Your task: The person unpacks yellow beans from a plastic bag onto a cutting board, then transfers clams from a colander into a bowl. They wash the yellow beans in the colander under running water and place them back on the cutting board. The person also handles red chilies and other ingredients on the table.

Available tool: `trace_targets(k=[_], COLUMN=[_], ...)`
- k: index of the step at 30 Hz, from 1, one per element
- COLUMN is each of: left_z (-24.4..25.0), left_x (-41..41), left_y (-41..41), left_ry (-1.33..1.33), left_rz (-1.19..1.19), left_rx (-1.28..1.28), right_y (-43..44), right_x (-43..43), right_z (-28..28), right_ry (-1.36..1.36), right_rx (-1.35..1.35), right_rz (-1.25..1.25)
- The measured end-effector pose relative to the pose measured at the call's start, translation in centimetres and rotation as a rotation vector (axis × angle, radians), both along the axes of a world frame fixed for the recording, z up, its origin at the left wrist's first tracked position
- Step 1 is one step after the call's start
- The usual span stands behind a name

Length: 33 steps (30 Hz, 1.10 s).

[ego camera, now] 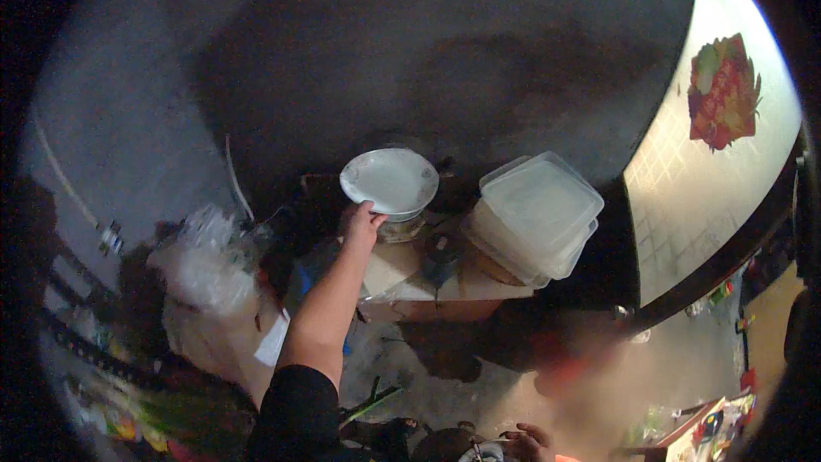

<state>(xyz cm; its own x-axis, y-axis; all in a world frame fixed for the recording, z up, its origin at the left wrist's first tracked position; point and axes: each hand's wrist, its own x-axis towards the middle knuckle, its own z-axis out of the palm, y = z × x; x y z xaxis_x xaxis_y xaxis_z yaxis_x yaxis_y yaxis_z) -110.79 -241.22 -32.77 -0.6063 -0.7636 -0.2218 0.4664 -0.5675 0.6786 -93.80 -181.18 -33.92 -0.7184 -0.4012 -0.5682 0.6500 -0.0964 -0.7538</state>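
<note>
My left hand point(364, 221) reaches forward from a black short sleeve and pinches the near rim of a shallow white dish point(390, 179), thumb on top. The dish has a faint pattern around its edge and sits over or just above a stack of dishes point(402, 231). To its right stands a leaning stack of square translucent plastic containers or lids point(542, 199). At the bottom edge, what appears to be my right hand point(531, 441) is beside a partly cut-off pale bowl-like thing point(484, 452); its grip is unclear.
Clear plastic bags point(215, 269) lie at left above a cardboard-coloured box or sack point(205, 340). A dark wall point(449, 77) rises behind the tabletop point(474, 292). A lit panel with a food picture point(725, 93) stands at right. Green stalks point(372, 404) lie low in view.
</note>
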Motion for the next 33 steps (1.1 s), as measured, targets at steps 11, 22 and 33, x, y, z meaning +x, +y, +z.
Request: trace_targets(k=[11, 22, 33], left_z=[-2.7, -4.4, -10.7], left_x=[-11.0, -11.6, 2.9], left_y=[-3.7, -9.3, 10.3], left_ry=[-0.035, -0.158, -0.336], left_rz=[0.180, -0.096, -0.064], left_rx=[0.067, -0.101, -0.593], right_y=[4.0, 2.5, 8.2], right_x=[3.2, 4.6, 11.5], right_z=[-3.9, -0.7, 4.7], right_ry=[0.063, -0.078, 0.047], right_rx=[0.210, 0.259, 0.193], right_rz=[-0.222, -0.248, -0.265])
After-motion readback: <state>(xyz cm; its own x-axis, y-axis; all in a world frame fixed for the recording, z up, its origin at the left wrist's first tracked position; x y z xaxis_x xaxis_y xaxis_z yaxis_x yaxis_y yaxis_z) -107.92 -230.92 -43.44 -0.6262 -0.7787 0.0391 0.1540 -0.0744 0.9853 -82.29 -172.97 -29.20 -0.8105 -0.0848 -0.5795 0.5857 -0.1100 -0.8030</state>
